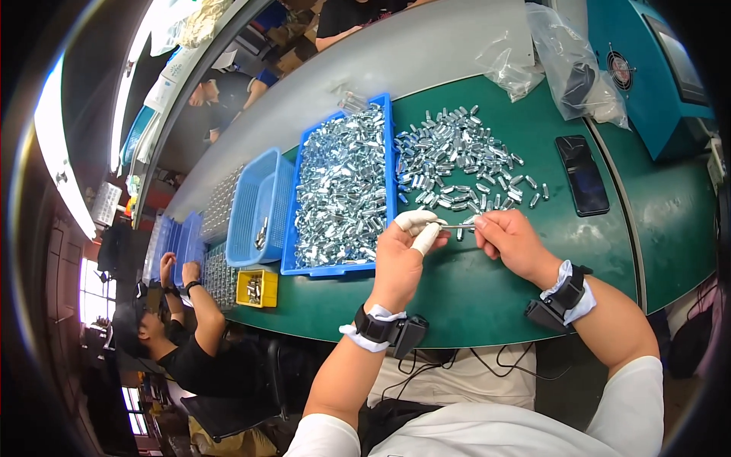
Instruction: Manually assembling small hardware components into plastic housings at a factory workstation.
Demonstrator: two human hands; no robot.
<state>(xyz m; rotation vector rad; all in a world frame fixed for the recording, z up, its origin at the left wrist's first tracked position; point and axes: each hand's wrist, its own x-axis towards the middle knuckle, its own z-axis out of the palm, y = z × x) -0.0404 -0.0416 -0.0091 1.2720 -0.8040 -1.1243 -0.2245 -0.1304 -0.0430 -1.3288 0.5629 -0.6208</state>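
Note:
My left hand [407, 247], with white coverings on its thumb and a finger, is closed in a pinch above the green tabletop. My right hand [512, 242] faces it, its thumb and fingers pressed together. A thin metal rod [459, 226] spans the gap, one end in each hand's grip. Whether a small part sits at its left end is hidden by my fingers. Just beyond my hands spreads a loose pile of small shiny metal cylinders [457, 152]. A blue tray [392, 152] heaped with similar metal parts [343, 183] stands to the left of the pile.
Left of the tray stand a light blue basket [242, 221] and a yellow bin [268, 298] holding a few metal parts. A black phone [582, 175] lies at the right, below plastic bags [579, 76] and a teal machine [647, 68]. A co-worker [205, 335] sits at left.

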